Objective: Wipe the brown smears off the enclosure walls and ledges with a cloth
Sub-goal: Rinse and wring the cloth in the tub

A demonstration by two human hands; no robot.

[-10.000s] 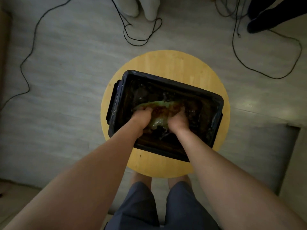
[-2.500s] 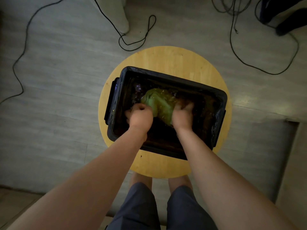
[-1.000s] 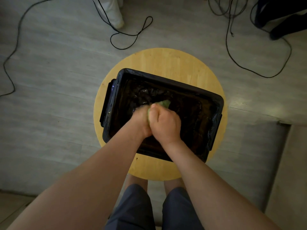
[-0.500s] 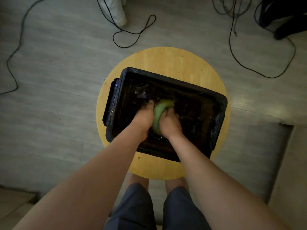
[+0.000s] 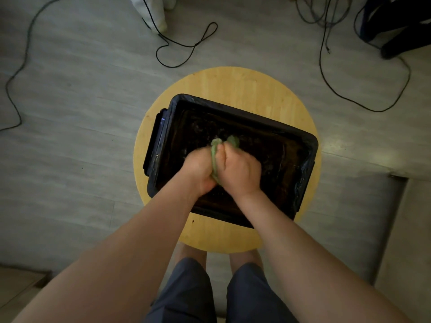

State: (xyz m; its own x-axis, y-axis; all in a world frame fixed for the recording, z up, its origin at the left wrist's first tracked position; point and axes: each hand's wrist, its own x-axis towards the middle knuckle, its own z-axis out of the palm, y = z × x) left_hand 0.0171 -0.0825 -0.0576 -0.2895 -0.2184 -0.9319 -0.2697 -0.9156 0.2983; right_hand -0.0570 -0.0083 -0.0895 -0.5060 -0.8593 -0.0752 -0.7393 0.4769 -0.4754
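A black rectangular tub (image 5: 310, 148) lined with a black bag stands on a round wooden stool (image 5: 235, 85). Its dark inside looks wet and brownish. Over the tub's middle, my left hand (image 5: 198, 169) and my right hand (image 5: 241, 170) are pressed close together, both gripping a bunched green cloth (image 5: 215, 145). Only the cloth's upper end and a strip between the two hands show; the rest is hidden inside the fists.
Black cables (image 5: 184, 45) loop over the grey floor beyond the stool, with more cables (image 5: 331, 73) at the upper right. A white object (image 5: 151, 10) stands at the top edge and a dark bag (image 5: 396, 22) at the top right. My legs are under the stool's near edge.
The spread cloth was gathered into a wad between both hands. Since half a second ago the hands have closed tighter on it and lifted slightly, so less cloth shows.
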